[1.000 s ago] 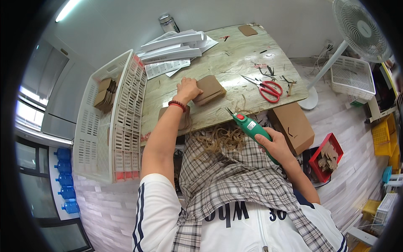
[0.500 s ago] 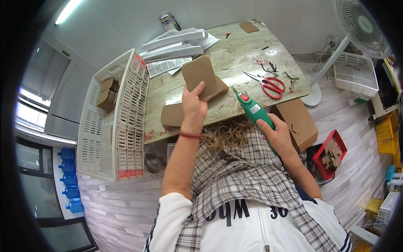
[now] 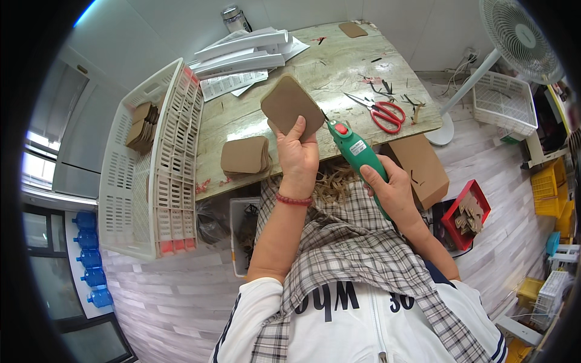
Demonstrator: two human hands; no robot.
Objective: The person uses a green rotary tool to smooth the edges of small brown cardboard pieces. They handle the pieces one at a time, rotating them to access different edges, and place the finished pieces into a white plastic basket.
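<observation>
My left hand [image 3: 296,152] grips a brown, rounded-corner flat piece [image 3: 289,101], thumb on its face, above the table. Wrapped round a green handheld electric tool [image 3: 361,155] with a red button is my right hand [image 3: 394,189]. The tool's thin tip meets or nearly meets the right edge of the piece; I cannot tell whether they touch. A stack of similar brown pieces [image 3: 243,155] lies by the table's front edge, left of my left wrist. Red-handled scissors [image 3: 387,116] rest on the table beyond the tool. Curly tan trimmings [image 3: 334,183] lie on my checked apron.
A white plastic crate [image 3: 175,175] with brown pieces [image 3: 143,127] stands left of the table [image 3: 327,66]. Papers [image 3: 242,57] lie at the back left. To the right are a cardboard box [image 3: 420,166], a red tray [image 3: 467,215] of scraps and a fan [image 3: 524,37].
My left hand has shifted right with the brown piece, which is now tilted with its edge at the tool's tip. The pieces seen behind it before no longer show.
</observation>
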